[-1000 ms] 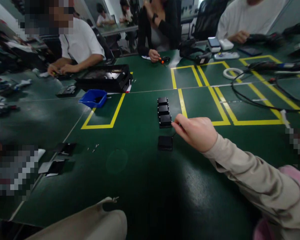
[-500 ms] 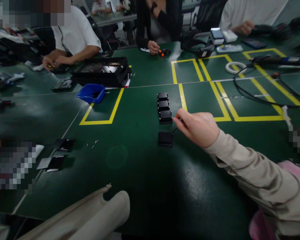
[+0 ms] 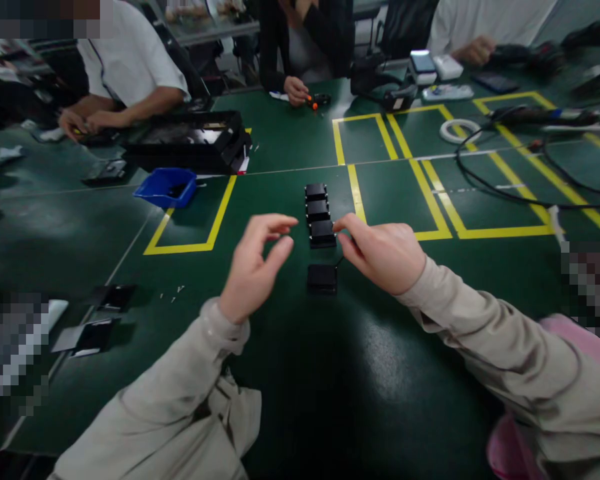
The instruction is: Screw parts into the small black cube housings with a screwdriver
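Note:
My left hand (image 3: 255, 263) is in the air just left of a short row of black box-shaped parts, its thumb and fingers apart with nothing between them. My right hand (image 3: 383, 257) is on the other side, its fingers bent together and the fingertips at the right edge of the nearest black part (image 3: 323, 232) in the row. Whatever these fingers pinch is hidden. Behind that part are a middle black part (image 3: 317, 211) and a far one (image 3: 315, 191). Closer to me lies a separate black part (image 3: 323, 279), with a thin dark line running from its corner toward my right hand.
Small screws (image 3: 175, 293) lie at left, beside dark flat pieces (image 3: 95, 337). A blue bin (image 3: 167, 189) and a black tray (image 3: 190, 143) stand farther back. Cables (image 3: 480, 180) and a white tape roll (image 3: 459, 131) are at right. Several people sit across the table.
My left hand has come up from below into view, left of the row. My right hand stays near the nearest part. The whole view has shifted slightly.

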Motion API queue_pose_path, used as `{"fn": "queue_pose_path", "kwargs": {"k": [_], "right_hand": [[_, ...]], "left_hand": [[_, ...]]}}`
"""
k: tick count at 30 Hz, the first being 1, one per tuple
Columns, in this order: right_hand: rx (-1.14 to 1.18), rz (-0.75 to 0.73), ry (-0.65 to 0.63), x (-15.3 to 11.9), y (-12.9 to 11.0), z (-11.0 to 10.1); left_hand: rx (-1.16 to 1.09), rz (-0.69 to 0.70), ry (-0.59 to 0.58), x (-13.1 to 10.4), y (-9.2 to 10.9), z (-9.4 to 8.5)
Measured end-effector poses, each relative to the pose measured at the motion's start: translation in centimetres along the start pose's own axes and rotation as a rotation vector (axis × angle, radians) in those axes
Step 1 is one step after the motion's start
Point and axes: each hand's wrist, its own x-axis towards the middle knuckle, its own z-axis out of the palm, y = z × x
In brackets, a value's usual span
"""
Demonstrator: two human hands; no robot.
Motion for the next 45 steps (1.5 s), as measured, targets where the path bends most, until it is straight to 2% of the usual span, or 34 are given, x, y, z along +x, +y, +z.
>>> {"fn": "queue_pose_path", "kwargs": {"k": [3,5,8,21,36,41,45], "right_hand": [[0.007,0.002,-0.010,0.1,-0.1,-0.1],[0.007,0.002,-0.010,0.1,-0.1,-0.1],[0.010,-0.001,-0.005,0.2,-0.1,-0.1],[0.014,0.010,-0.078,0.2,-0.2,-0.5],[-0.004,-0.061,-0.048,0.1,-0.1,-0.2],[0.045,-0.106,-0.002,0.0,-0.2,-0.1],[0.061,-0.136,-0.018,0.0,-0.2,-0.3]], "left_hand": [[0.057,0.016,-0.303,-1.3,-1.0,2.6],[0.107,0.013,-0.372,-2.0,-1.5,3.9],[0.124,0.014,-0.391,-2.6,-2.0,4.8],[0.177,0.062,-0.409,-2.6,-3.2,5.9],[0.177,0.077,-0.436,-2.3,-3.8,6.2],[0.183,0.080,-0.430,-2.2,-3.9,6.2],[0.199,0.095,-0.421,-2.3,-4.0,6.3]]}}
